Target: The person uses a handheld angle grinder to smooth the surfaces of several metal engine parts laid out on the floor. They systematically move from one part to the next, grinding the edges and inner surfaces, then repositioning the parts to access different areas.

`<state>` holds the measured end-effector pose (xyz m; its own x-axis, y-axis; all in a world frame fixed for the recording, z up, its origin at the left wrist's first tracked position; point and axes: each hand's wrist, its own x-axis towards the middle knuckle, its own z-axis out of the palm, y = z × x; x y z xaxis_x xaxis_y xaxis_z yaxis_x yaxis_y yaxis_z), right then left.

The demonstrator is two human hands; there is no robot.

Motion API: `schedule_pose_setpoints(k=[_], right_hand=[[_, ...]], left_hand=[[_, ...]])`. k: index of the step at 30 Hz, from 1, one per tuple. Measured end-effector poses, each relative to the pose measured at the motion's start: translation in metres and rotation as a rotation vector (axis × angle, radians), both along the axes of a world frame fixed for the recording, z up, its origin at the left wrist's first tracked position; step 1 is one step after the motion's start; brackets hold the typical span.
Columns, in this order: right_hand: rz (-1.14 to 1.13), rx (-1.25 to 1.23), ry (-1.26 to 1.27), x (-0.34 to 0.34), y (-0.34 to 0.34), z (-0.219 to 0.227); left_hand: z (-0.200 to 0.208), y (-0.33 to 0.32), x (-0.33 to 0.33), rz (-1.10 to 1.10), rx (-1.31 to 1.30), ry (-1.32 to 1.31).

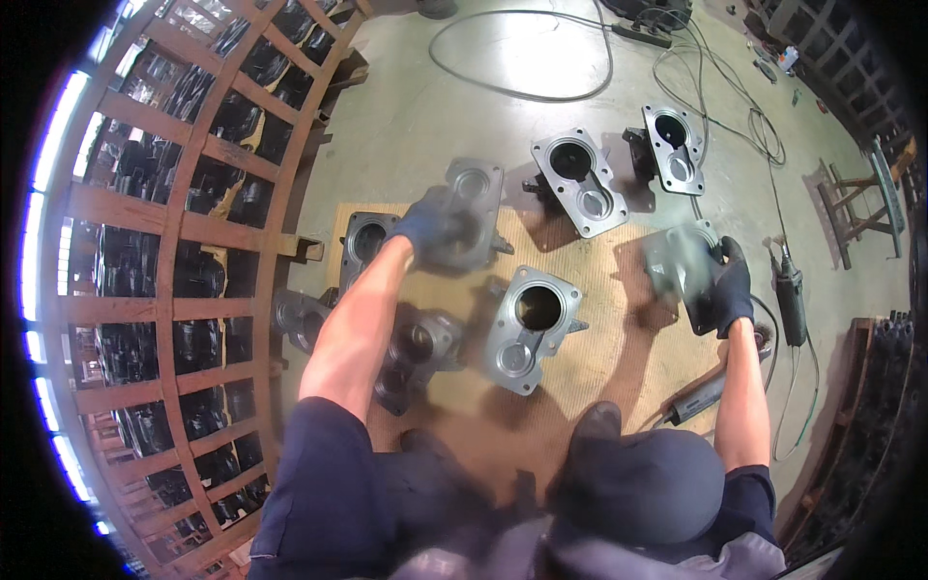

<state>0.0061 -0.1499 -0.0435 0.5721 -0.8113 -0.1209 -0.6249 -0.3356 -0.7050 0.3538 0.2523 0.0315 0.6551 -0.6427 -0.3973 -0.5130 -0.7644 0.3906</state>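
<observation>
My left hand [423, 227], in a dark blue glove, grips the edge of a grey cast metal housing [476, 193]; both are blurred, and the fingertips are partly hidden. To the right, my right hand [732, 290], in a dark glove, is closed on the side of another metal housing [675, 259], smeared by motion and tilted. Between them a housing [522, 362] with a large round bore lies face up on the cardboard sheet [599, 372]. Farther off sit two similar housings, one [592, 205] nearer the middle and one [681, 166] to its right. Several more lie around my left forearm.
Metal cages [184, 232] full of dark parts line the left side. A grey handheld power tool [698, 398] lies by my right forearm, and a black one [791, 300] farther right. Cables [609, 77] loop over the far floor. A small stand [855, 208] and a rack [851, 416] are at right.
</observation>
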Motion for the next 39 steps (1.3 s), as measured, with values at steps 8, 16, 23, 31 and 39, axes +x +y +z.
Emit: schedule_pose_setpoints(k=[8,16,23,31,39], right_hand=[[-0.197,-0.214,0.039,0.007,0.000,-0.025],[-0.155,-0.346,0.126,0.011,0.011,-0.023],[-0.171,-0.235,0.053,0.022,0.023,-0.021],[-0.156,-0.328,0.040,0.016,0.022,-0.018],[-0.174,-0.288,0.045,0.012,0.029,0.002]], left_hand=[[-0.074,-0.008,0.021,0.361,-0.170,-0.255],[-0.085,-0.062,0.106,0.595,-0.290,-0.333],[-0.105,-0.074,0.165,0.631,-0.361,-0.563],[-0.074,-0.158,-0.089,-0.472,-0.399,-0.426],[-0.091,-0.197,-0.055,-0.517,-0.343,-0.836]])
